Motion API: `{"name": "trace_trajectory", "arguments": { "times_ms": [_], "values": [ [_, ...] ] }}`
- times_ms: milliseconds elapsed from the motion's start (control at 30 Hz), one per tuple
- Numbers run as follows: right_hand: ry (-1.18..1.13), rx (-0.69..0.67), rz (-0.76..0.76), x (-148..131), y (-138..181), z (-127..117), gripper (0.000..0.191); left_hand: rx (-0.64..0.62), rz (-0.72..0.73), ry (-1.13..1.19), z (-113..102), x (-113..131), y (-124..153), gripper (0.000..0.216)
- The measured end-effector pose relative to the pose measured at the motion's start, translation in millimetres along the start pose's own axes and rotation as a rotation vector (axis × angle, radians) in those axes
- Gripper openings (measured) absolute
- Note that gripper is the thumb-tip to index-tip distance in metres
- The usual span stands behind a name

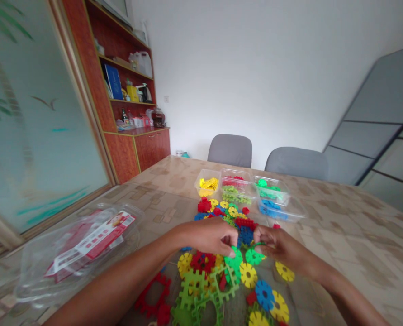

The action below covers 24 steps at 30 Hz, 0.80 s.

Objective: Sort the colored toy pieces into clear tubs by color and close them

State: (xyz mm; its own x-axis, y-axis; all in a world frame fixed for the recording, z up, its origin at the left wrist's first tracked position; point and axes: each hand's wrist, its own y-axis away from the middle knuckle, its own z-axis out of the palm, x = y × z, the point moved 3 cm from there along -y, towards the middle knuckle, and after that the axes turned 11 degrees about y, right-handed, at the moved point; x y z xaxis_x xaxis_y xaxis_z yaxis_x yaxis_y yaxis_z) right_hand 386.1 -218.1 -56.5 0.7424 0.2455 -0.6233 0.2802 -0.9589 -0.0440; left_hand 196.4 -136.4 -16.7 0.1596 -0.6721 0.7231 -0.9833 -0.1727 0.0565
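A heap of colourful interlocking plastic gear pieces (221,280) lies on the table in front of me, in red, yellow, green and blue. My left hand (210,236) is closed in a pinch on a green gear piece (234,260) above the heap. My right hand (277,244) is pinched on another green gear piece (254,254). The two green pieces sit close together between my fingertips. Beyond the hands stand several clear tubs: one with yellow pieces (208,183), one with red and light green (235,186), one with green (269,188) and one with blue (276,210).
A clear plastic lid with a red and white label (86,244) lies at the left of the patterned table (340,235). Two grey chairs (230,150) stand at the far edge. A red-brown shelf cabinet (126,90) and a glass sliding door (28,113) are on the left.
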Motion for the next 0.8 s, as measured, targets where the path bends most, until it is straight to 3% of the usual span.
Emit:
{"name": "trace_trajectory", "arguments": {
  "times_ms": [133,233,367,533,667,800],
  "values": [
    [0.113,-0.003,0.034,4.9,0.2,0.3,0.016,0.122,-0.058,-0.096,-5.0,-14.7,-2.0,0.01],
    [0.127,-0.015,0.029,7.4,-0.2,1.7,0.016,0.119,-0.043,-0.134,-3.7,-17.5,-3.5,0.016],
    [0.047,-0.059,0.053,8.4,1.5,5.4,0.011,0.091,-0.043,-0.083,1.0,-16.9,-4.7,0.021],
    [-0.077,-0.11,0.069,7.8,3.2,6.6,0.014,0.147,-0.029,0.01,4.1,-18.7,-8.3,0.017],
    [-0.264,0.041,0.05,-2.3,-3.1,-0.1,0.025,0.221,-0.076,0.291,8.5,-28.3,-16.1,0.011],
    [-0.312,0.24,0.043,-10.2,-10.2,-0.3,0.036,0.201,-0.108,0.488,16.0,-33.2,-23.4,0.004]
  ]
}}
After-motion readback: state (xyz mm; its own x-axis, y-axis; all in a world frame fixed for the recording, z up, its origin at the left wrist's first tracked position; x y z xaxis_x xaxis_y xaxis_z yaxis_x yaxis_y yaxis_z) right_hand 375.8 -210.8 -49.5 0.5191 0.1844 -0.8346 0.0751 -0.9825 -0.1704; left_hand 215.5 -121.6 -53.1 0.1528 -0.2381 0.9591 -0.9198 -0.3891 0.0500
